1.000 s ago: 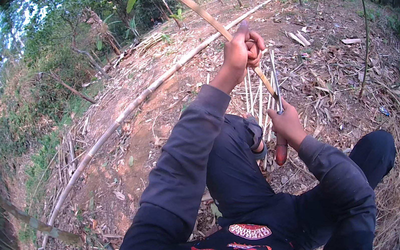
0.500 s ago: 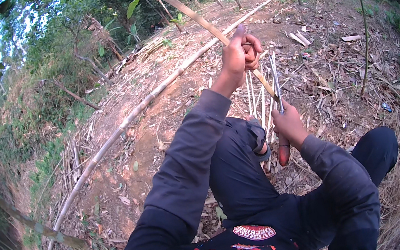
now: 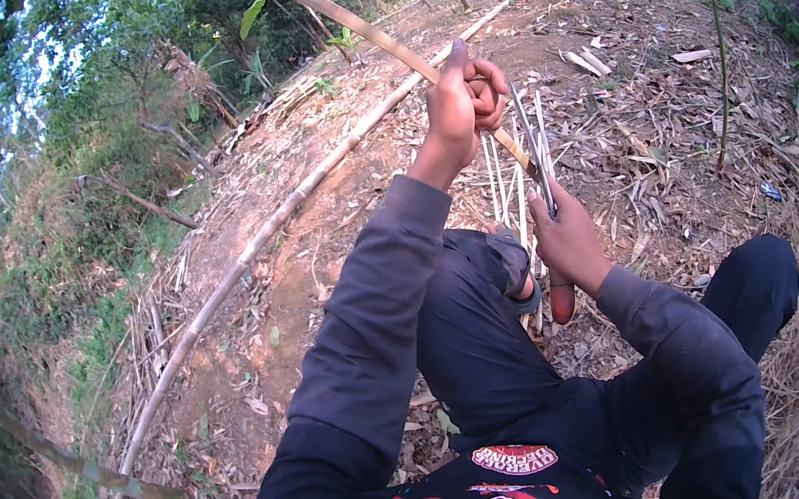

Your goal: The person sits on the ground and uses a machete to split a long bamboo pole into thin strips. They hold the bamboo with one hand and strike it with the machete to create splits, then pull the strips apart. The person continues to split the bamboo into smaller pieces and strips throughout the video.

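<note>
L hand [image 3: 461,105] grips bamboo strip [image 3: 339,17] w/ fingers curled tight, R hand [image 3: 570,242] closed on knife [image 3: 538,166] w/ blade against strip near L hand; thin slivers [image 3: 504,185] already upright betw. knees, long strip left uncut — prob. mid-job.

Single head-worn fisheye view, looking steeply down and forward, close over the lap, dirt slope beyond
</note>
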{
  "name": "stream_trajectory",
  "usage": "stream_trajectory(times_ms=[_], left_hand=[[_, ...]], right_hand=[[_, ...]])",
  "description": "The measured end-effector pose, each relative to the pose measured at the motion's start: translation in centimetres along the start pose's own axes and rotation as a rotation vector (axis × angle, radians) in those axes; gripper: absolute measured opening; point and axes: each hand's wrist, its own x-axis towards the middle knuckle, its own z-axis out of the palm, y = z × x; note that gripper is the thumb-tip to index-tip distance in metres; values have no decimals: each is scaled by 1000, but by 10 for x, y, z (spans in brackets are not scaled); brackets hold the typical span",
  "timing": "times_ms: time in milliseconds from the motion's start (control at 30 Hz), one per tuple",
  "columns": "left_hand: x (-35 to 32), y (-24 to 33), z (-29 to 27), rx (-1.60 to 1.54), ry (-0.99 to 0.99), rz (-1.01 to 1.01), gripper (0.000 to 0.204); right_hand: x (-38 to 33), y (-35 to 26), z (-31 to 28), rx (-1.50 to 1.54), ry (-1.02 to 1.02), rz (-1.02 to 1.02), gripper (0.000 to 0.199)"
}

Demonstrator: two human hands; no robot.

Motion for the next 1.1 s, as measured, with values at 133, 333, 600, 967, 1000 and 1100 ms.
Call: stream_trajectory(times_ms=[133, 333, 600, 967, 1000, 1100], left_hand=[[0, -3, -3, -2, -46, 0, 70], [3, 0, -3, 1, -90, 15, 75], [-1, -1, 11, 53, -170, -8, 79], [0, -4, 14, 90, -143, 11, 79], [1, -2, 5, 50, -121, 5, 79], [-2, 0, -7, 8, -136, -25, 79]], right_hand=[[-7, -14, -4, 170, -78, 30, 45], [7, 13, -19, 143, -155, 248, 65], [-8, 13, -22, 78, -86, 214, 59], [-2, 16, -27, -4, -119, 254, 49], [-4, 0, -26, -64, -121, 199, 49], [-5, 1, -21, -102, -117, 134, 50]])
